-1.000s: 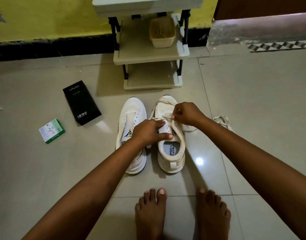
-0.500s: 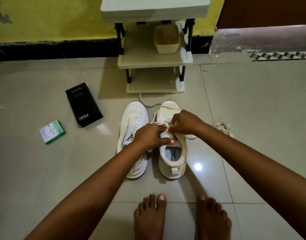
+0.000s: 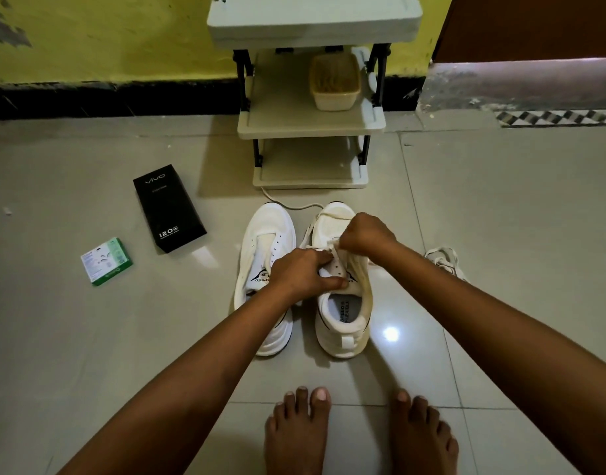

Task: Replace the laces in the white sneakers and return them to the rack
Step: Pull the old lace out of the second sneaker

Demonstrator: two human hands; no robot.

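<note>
grey tiled floor [image 3: 89, 354] — yellow wall [image 3: 106, 36] above a black skirting [image 3: 106, 97].

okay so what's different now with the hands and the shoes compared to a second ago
The right hand has drawn up and away from the left hand, pulling the lace on the right sneaker. The left hand still holds that shoe. The left sneaker, rack and black box stayed put.

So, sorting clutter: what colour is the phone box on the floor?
Black with pale lettering, the phone box shows in the head view.

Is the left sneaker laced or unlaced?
Unlaced: the left sneaker shows bare eyelets and no lace across its tongue.
</note>
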